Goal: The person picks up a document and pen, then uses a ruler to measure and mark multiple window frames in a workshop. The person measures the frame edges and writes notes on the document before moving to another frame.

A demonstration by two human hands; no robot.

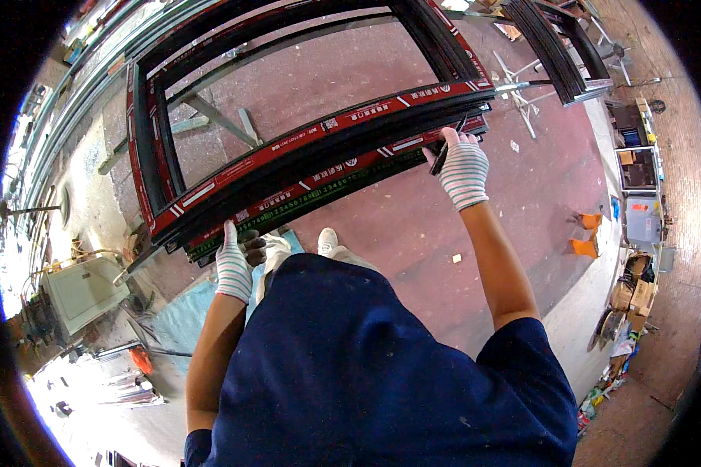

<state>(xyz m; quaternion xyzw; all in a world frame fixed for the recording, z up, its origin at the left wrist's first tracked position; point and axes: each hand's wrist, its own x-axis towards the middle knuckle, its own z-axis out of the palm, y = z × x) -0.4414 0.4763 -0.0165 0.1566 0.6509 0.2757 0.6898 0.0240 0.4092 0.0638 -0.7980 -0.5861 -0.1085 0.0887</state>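
Several dark window frames [311,148] with red printed protective film lie stacked on a stand in front of me. Along their near side runs a dark bar [327,191] with a green printed strip. My left hand [237,268], in a striped knit glove with a dark palm, closes on the bar near its left end, thumb on top. At the right end is my right hand [464,173], gloved alike, its fingers closed round a small dark thing against the frame edge. What that thing is, I cannot make out.
Another stack of dark frames [549,50] stands at the far right. Long metal profiles [101,62] fill the far left. An orange item [586,235] lies on the reddish floor [413,257] at right. Boxes [640,297] and bins line the right wall. A pale panel [84,292] is at left.
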